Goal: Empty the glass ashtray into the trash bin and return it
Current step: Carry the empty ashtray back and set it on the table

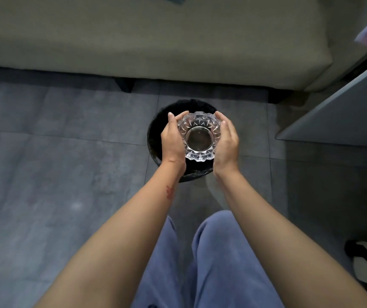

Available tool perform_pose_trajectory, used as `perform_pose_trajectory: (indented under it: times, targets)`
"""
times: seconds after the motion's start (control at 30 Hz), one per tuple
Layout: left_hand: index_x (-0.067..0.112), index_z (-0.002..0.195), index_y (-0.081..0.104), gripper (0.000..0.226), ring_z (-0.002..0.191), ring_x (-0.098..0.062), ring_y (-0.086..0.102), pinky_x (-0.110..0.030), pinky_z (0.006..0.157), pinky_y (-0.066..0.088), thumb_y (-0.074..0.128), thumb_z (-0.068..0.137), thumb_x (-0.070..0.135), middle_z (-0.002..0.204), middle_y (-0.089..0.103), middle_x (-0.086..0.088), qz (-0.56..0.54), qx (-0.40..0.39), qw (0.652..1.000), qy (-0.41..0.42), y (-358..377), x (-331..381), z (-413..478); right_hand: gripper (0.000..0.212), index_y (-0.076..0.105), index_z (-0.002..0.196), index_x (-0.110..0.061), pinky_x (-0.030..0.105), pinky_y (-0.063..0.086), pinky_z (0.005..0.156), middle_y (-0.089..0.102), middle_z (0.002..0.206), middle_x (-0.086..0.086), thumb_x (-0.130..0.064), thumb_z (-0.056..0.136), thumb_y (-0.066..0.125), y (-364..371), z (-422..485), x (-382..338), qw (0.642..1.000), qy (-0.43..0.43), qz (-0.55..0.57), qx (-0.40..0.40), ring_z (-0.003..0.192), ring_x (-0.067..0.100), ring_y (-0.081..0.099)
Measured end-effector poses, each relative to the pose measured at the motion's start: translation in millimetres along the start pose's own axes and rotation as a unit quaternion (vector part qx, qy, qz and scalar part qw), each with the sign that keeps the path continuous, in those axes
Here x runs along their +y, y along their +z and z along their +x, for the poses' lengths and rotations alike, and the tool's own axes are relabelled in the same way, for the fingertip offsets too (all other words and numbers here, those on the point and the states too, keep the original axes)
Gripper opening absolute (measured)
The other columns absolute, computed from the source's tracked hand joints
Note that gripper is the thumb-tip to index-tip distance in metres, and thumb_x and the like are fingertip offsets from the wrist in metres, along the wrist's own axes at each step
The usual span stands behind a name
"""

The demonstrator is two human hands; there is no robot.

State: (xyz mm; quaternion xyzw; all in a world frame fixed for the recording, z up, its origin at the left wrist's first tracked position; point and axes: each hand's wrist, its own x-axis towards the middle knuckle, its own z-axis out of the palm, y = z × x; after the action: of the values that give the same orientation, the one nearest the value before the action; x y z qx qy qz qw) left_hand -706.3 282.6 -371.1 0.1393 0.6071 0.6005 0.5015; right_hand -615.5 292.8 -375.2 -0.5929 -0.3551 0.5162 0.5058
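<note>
Past your blue-trousered knees (pixel 200 263), your left hand (pixel 172 141) and right hand (pixel 227 142) clasp the glass ashtray (pixel 199 136) over the black trash bin (pixel 156 130); tip it slowly, centred over the opening.

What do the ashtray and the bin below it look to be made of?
Ashtray: clear cut glass, glossy, with faceted ribs and a scalloped rim, see-through base. Trash bin: dark, lined with what looks like thin black plastic bag, crinkled at the rim; the bin's own material can't be told.
</note>
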Motion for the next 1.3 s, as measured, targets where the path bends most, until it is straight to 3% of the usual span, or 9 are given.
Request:
perform_pose_trajectory:
  times: [0.17, 0.3, 0.53, 0.6, 0.67, 0.77, 1.07, 1.17, 1.3]
  targets:
    - [0.020, 0.097, 0.075, 0.048, 0.112, -0.035, 0.069, -0.054, 0.105, 0.049, 0.034, 0.104, 0.043, 0.112, 0.076, -0.016, -0.006, -0.010, 1.000, -0.001, 34.3, 100.1, -71.1, 0.035, 0.063, 0.124, -0.007, 0.032, 0.044, 0.108, 0.064, 0.122, 0.000, -0.015, 0.103, 0.036, -13.6, -40.6, -120.6, 1.000, -0.002, 0.000, 0.010, 0.119, 0.013, 0.058]
    - [0.020, 0.097, 0.075, 0.047, 0.111, -0.035, 0.069, -0.053, 0.105, 0.050, 0.033, 0.106, 0.040, 0.107, 0.076, -0.014, 0.000, -0.032, 0.999, -0.005, 65.3, 177.0, -135.1, 0.034, 0.064, 0.123, -0.010, 0.039, 0.045, 0.109, 0.065, 0.125, 0.001, -0.016, 0.103, 0.037, -32.7, -72.7, -215.3, 1.000, -0.011, 0.017, 0.019, 0.120, 0.015, 0.059]
    - [0.025, 0.093, 0.077, 0.049, 0.111, -0.033, 0.070, -0.054, 0.106, 0.048, 0.033, 0.103, 0.045, 0.110, 0.076, -0.014, 0.041, -0.064, 0.997, 0.001, 105.2, 267.5, -222.2, 0.035, 0.062, 0.127, -0.010, 0.006, 0.046, 0.086, 0.063, 0.123, -0.003, -0.016, 0.104, 0.036, -69.8, -129.1, -335.4, 0.999, -0.021, 0.015, 0.047, 0.107, -0.001, 0.059]
    - [0.026, 0.093, 0.076, 0.049, 0.111, -0.033, 0.070, -0.054, 0.106, 0.049, 0.032, 0.103, 0.046, 0.111, 0.076, -0.014, 0.043, -0.076, 0.996, -0.005, 114.7, 284.5, -243.8, 0.034, 0.062, 0.126, -0.012, 0.014, 0.047, 0.094, 0.064, 0.125, -0.002, -0.016, 0.104, 0.036, -78.7, -141.5, -358.8, 0.998, -0.018, 0.022, 0.057, 0.113, 0.008, 0.060]
    - [0.023, 0.097, 0.075, 0.048, 0.112, -0.033, 0.069, -0.053, 0.106, 0.049, 0.032, 0.105, 0.043, 0.114, 0.075, -0.016, 0.042, -0.087, 0.995, -0.011, 124.4, 295.6, -261.5, 0.034, 0.063, 0.124, -0.014, 0.030, 0.048, 0.104, 0.064, 0.128, 0.001, -0.017, 0.104, 0.037, -88.2, -149.9, -376.5, 0.997, -0.016, 0.030, 0.071, 0.120, 0.015, 0.059]
    - [0.014, 0.110, 0.071, 0.046, 0.115, -0.037, 0.067, -0.054, 0.106, 0.049, 0.033, 0.106, 0.038, 0.118, 0.072, -0.020, 0.040, -0.109, 0.993, -0.005, 137.6, 302.7, -282.5, 0.033, 0.065, 0.121, -0.021, 0.043, 0.045, 0.109, 0.065, 0.130, 0.002, -0.021, 0.102, 0.038, -104.2, -161.0, -394.0, 0.995, -0.019, 0.035, 0.097, 0.123, 0.018, 0.059]
    - [0.011, 0.097, 0.071, 0.042, 0.104, -0.039, 0.066, -0.061, 0.105, 0.046, 0.039, 0.103, 0.038, 0.105, 0.071, -0.023, 0.056, -0.238, 0.969, -0.029, 174.3, 290.5, -336.0, 0.033, 0.064, 0.125, -0.012, 0.024, 0.050, 0.097, 0.064, 0.127, -0.002, -0.017, 0.102, 0.040, -169.1, -205.1, -417.6, 0.971, -0.033, 0.084, 0.220, 0.120, 0.015, 0.059]
    - [0.015, 0.094, 0.075, 0.044, 0.115, -0.045, 0.064, -0.059, 0.106, 0.047, 0.046, 0.091, 0.048, 0.115, 0.071, -0.025, 0.079, -0.296, 0.950, -0.054, 188.9, 281.8, -362.9, 0.033, 0.065, 0.124, -0.011, 0.033, 0.050, 0.103, 0.064, 0.128, 0.001, -0.017, 0.101, 0.043, -196.3, -220.5, -417.7, 0.953, -0.031, 0.112, 0.279, 0.121, 0.018, 0.059]
    - [0.013, 0.109, 0.073, 0.042, 0.114, -0.037, 0.067, -0.053, 0.105, 0.050, 0.042, 0.102, 0.041, 0.121, 0.070, -0.022, 0.126, -0.378, 0.915, -0.063, 209.6, 259.0, -400.6, 0.032, 0.064, 0.123, -0.012, 0.042, 0.051, 0.104, 0.064, 0.130, 0.010, -0.016, 0.100, 0.043, -240.3, -246.9, -417.1, 0.924, -0.025, 0.177, 0.339, 0.121, 0.026, 0.061]
